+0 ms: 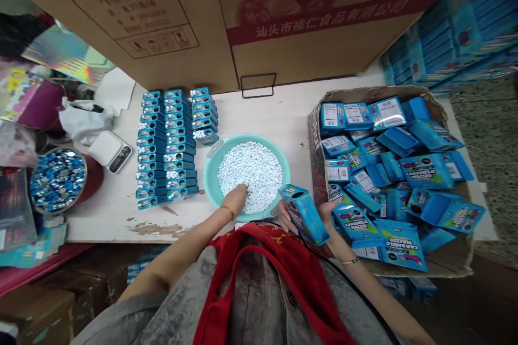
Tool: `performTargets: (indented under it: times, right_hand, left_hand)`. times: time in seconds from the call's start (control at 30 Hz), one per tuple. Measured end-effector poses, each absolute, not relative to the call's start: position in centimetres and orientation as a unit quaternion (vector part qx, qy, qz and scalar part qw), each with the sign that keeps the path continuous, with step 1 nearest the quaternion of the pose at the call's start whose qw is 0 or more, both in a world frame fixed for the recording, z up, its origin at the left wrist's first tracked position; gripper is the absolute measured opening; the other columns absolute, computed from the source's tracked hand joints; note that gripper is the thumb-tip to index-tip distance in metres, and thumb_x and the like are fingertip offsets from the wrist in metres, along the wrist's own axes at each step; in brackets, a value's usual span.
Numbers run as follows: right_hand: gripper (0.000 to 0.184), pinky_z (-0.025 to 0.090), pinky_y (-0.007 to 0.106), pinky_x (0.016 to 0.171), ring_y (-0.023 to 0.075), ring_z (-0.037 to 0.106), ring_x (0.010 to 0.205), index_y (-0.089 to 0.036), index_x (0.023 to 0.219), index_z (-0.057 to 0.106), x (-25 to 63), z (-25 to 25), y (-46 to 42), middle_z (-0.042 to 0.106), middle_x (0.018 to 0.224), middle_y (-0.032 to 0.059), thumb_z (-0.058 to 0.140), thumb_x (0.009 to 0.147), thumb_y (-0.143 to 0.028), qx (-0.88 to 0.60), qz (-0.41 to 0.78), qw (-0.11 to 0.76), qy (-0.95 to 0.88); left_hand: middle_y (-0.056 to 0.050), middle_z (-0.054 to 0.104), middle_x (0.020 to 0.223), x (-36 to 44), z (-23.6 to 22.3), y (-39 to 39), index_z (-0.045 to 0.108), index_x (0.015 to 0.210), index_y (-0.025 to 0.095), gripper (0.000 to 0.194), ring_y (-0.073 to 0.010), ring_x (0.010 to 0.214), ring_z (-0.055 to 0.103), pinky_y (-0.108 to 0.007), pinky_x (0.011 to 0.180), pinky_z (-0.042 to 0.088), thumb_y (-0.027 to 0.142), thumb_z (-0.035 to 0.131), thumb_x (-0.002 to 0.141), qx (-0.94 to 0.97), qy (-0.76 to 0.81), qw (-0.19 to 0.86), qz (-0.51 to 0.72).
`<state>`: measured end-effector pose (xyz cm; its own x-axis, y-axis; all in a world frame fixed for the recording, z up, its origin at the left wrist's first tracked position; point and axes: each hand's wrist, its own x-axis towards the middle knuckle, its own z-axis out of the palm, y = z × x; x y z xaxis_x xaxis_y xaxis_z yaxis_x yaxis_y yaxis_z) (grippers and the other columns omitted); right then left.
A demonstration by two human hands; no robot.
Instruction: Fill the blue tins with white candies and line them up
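My left hand (235, 199) reaches into a turquoise basin (211, 194) of small white candies (251, 170). Its fingers are bunched at the candies; a small dark spot shows at the fingertips, and what they grip, if anything, is hidden. With my right hand (328, 221) I hold a blue candy box (305, 214), tilted beside the basin's right rim. A dark round opening shows at the box's upper end. Left of the basin, similar boxes (180, 145) stand in three rows, several with white candies showing at their openings.
A carton (318, 172) heaped with blue boxes and packs stands at the right. Large cardboard boxes (162, 21) wall off the back. A white scale (110, 151) and a tub of shiny blue-silver pieces (59, 180) are at the left. Wrapped blue stacks (457, 38) fill the far right.
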<state>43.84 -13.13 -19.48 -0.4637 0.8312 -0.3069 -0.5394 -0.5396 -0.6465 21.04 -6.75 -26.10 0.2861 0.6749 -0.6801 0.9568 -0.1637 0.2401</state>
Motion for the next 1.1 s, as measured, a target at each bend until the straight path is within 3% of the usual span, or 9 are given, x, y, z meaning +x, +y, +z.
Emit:
performTargets:
  times: [0.23, 0.53, 0.63, 0.83, 0.97, 1.1]
  right_hand:
    - [0.089, 0.053, 0.039, 0.068, 0.0245, 0.061, 0.077, -0.021, 0.099, 0.058, 43.2, -19.3, -12.5, 0.061, 0.078, 0.0063, 0.056, 0.049, -0.094, -0.211, 0.861, 0.441, -0.142]
    - [0.074, 0.053, 0.052, 0.087, 0.0336, 0.066, 0.1, -0.021, 0.113, 0.062, 44.8, -21.2, -11.2, 0.071, 0.099, 0.0112, 0.064, 0.06, -0.073, -0.381, 0.809, 0.414, -0.168]
    - [0.064, 0.05, 0.052, 0.096, 0.0322, 0.065, 0.107, -0.023, 0.122, 0.058, 45.5, -21.8, -11.0, 0.07, 0.111, 0.0093, 0.069, 0.067, -0.053, -0.465, 0.745, 0.419, -0.232]
    - [0.078, 0.038, 0.048, 0.112, 0.0297, 0.048, 0.131, -0.024, 0.14, 0.041, 45.9, -22.2, -10.0, 0.049, 0.143, 0.0099, 0.074, 0.07, -0.036, -0.553, 0.564, 0.396, -0.468]
    - [0.082, 0.032, 0.049, 0.116, 0.0297, 0.041, 0.137, -0.023, 0.145, 0.034, 44.9, -22.1, -9.2, 0.042, 0.147, 0.012, 0.072, 0.072, -0.03, -0.543, 0.495, 0.344, -0.585]
    - [0.083, 0.035, 0.052, 0.114, 0.0307, 0.043, 0.135, -0.023, 0.145, 0.033, 43.6, -22.0, -8.5, 0.045, 0.143, 0.0133, 0.071, 0.071, -0.026, -0.524, 0.448, 0.333, -0.643]
  left_hand:
    - [-0.016, 0.059, 0.121, 24.8, -29.3, -5.7, 0.049, 0.117, 0.014, 0.025, -0.024, 0.11, 0.06, -0.034, 0.092, 0.046, 0.017, 0.038, 0.095, 0.722, 0.594, 0.336, -0.112]
    - [-0.013, 0.06, 0.124, 23.9, -29.4, -4.1, 0.047, 0.125, 0.015, 0.032, -0.0221, 0.111, 0.06, -0.036, 0.098, 0.046, 0.022, 0.047, 0.094, 0.739, 0.574, 0.352, -0.006]
    - [-0.011, 0.062, 0.121, 21.6, -27.7, -3.7, 0.049, 0.124, 0.016, 0.032, -0.0204, 0.105, 0.061, -0.035, 0.095, 0.047, 0.026, 0.05, 0.093, 0.759, 0.542, 0.36, 0.012]
    - [-0.009, 0.065, 0.107, 17.8, -20.9, -2.0, 0.052, 0.12, 0.015, 0.029, -0.0164, 0.089, 0.062, -0.03, 0.082, 0.049, 0.028, 0.048, 0.094, 0.82, 0.449, 0.35, 0.052]
    - [-0.009, 0.064, 0.106, 16.8, -15.5, -0.9, 0.052, 0.118, 0.016, 0.027, -0.0153, 0.086, 0.061, -0.028, 0.078, 0.047, 0.028, 0.045, 0.095, 0.856, 0.392, 0.336, 0.028]
    - [-0.008, 0.066, 0.102, 17.4, -11.5, -0.4, 0.053, 0.114, 0.017, 0.024, -0.0171, 0.087, 0.062, -0.029, 0.077, 0.047, 0.029, 0.044, 0.095, 0.881, 0.346, 0.318, -0.051]
